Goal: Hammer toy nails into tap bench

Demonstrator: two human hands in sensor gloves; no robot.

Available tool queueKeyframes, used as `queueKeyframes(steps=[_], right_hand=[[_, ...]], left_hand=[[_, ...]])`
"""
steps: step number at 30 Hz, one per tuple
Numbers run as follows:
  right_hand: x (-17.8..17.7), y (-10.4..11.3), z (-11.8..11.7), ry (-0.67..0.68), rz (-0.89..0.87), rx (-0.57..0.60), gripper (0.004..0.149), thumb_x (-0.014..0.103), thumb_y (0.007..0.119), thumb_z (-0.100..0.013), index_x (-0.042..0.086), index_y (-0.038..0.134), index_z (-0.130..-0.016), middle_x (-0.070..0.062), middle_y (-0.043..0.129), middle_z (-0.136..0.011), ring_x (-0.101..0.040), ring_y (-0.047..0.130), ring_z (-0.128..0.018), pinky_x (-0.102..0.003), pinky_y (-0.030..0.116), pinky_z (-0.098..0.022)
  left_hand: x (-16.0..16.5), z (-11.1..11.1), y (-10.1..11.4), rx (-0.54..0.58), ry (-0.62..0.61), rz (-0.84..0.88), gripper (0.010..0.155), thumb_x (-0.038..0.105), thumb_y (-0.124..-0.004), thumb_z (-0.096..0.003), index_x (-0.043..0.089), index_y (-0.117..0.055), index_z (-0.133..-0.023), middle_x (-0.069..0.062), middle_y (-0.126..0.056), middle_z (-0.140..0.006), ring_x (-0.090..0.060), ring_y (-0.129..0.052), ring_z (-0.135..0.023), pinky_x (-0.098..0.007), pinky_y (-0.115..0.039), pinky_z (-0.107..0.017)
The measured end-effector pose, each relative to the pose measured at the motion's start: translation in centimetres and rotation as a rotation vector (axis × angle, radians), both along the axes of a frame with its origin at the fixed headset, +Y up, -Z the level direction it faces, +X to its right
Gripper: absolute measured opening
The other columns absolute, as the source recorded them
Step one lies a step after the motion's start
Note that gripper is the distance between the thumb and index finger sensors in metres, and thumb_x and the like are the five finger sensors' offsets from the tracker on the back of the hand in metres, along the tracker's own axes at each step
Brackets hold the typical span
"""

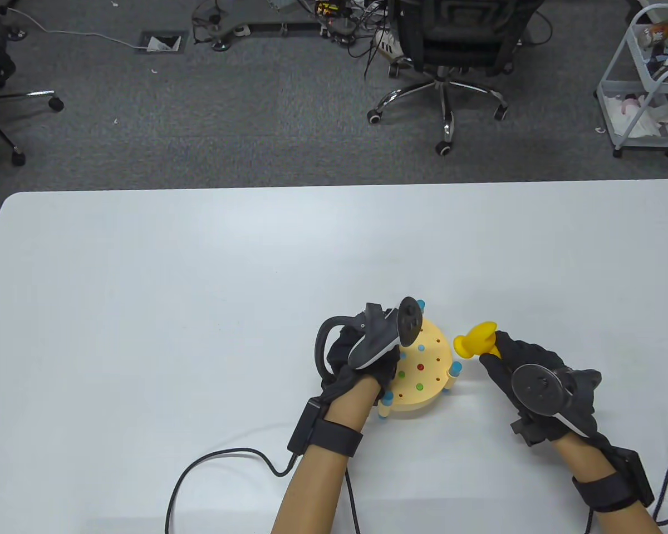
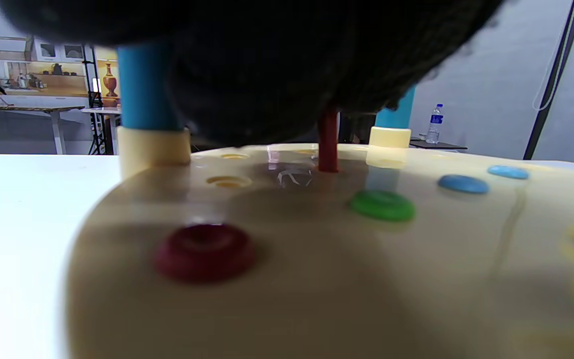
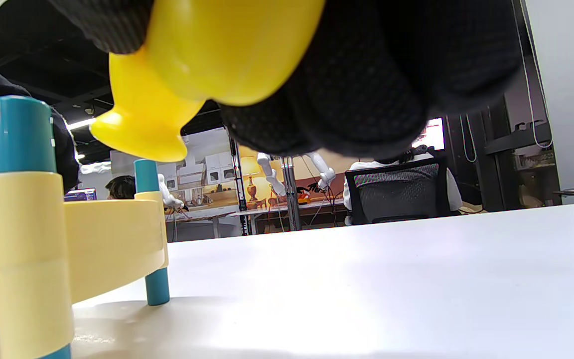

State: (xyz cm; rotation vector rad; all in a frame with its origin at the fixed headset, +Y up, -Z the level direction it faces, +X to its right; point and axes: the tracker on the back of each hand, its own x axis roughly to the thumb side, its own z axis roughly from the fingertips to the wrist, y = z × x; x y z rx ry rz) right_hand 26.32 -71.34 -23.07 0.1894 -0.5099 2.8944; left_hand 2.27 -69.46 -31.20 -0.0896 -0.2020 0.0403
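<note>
We find the tap bench [image 1: 426,367] standing on the white bench [image 1: 145,306], near its front edge and a little right of centre. It is a pale yellow round platform on blue posts [image 3: 20,134], which rise above its top surface at the rim.

The left hand [image 1: 356,375] lies over the left part of the tap bench, tracker on its back. In the left wrist view the glove [image 2: 267,65] fills the upper frame directly above the platform [image 2: 317,279]. One red nail [image 2: 328,142] stands upright in a hole, its upper end hidden in the glove. We cannot tell whether the fingers pinch this nail or merely cover it. A dark red nail [image 2: 205,252], a green nail [image 2: 381,204] and a blue nail [image 2: 463,183] sit with their heads flush on the surface. Several open holes show near the standing nail.

The right hand [image 1: 534,378] is clenched round the handle of the yellow hammer [image 1: 476,340], just to the right of the tap bench. The hammer head points toward the platform rim. In the right wrist view the hammer [image 3: 207,55] hangs above the bench surface, held in the glove [image 3: 376,75], with its head higher than the platform edge [image 3: 107,234] and apart from it.
</note>
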Motion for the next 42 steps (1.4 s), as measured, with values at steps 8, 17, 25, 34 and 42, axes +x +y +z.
queueKeyframes(steps=[8,17,25,34,42], right_hand=[[-0.1,0.0,0.0,0.004,0.005,-0.002,0.066,0.055,0.057,-0.043,0.014,0.081,-0.088,-0.005,0.098,-0.054,-0.018,0.099,-0.035,-0.039,0.085,-0.039],[-0.2,-0.1,0.0,0.007,0.005,-0.004,0.066,0.055,0.057,-0.043,0.014,0.081,-0.088,-0.005,0.098,-0.054,-0.018,0.099,-0.035,-0.039,0.085,-0.039],[-0.4,-0.2,0.1,0.014,0.007,-0.002,0.066,0.055,0.057,-0.043,0.014,0.081,-0.088,-0.005,0.098,-0.054,-0.018,0.099,-0.035,-0.039,0.085,-0.039],[-4.0,3.4,1.9,0.169,0.042,0.199,0.065,0.055,0.059,-0.042,0.015,0.079,-0.09,-0.006,0.097,-0.058,-0.02,0.098,-0.039,-0.04,0.083,-0.042],[-14.0,4.5,-0.3,0.052,0.383,0.224,0.065,0.055,0.059,-0.042,0.014,0.079,-0.089,-0.006,0.097,-0.056,-0.019,0.099,-0.038,-0.04,0.084,-0.041]], left_hand=[[-0.8,0.4,1.2,-0.037,-0.04,0.032,0.05,0.04,-0.079,-0.0379,0.024,-0.08,-0.085,-0.01,-0.097,-0.063,-0.014,-0.098,-0.028,-0.032,-0.083,-0.021],[-7.2,-0.9,2.8,-0.046,0.154,0.358,0.055,0.045,-0.079,-0.0374,0.019,-0.079,-0.086,-0.008,-0.097,-0.048,-0.011,-0.091,-0.017,-0.032,-0.08,-0.015],[-7.4,-1.1,-1.6,-0.159,0.077,0.287,0.057,0.043,-0.082,-0.037,0.022,-0.076,-0.089,-0.007,-0.095,-0.049,-0.01,-0.09,-0.018,-0.032,-0.08,-0.017],[-8.1,-0.6,-3.7,-0.059,0.031,0.372,0.054,0.038,-0.085,-0.0363,0.021,-0.076,-0.087,-0.007,-0.095,-0.049,-0.011,-0.092,-0.019,-0.032,-0.081,-0.018],[-8.5,-0.6,-4.2,-0.066,0.02,0.423,0.055,0.039,-0.084,-0.0368,0.019,-0.075,-0.087,-0.007,-0.095,-0.049,-0.011,-0.091,-0.018,-0.033,-0.08,-0.017]])
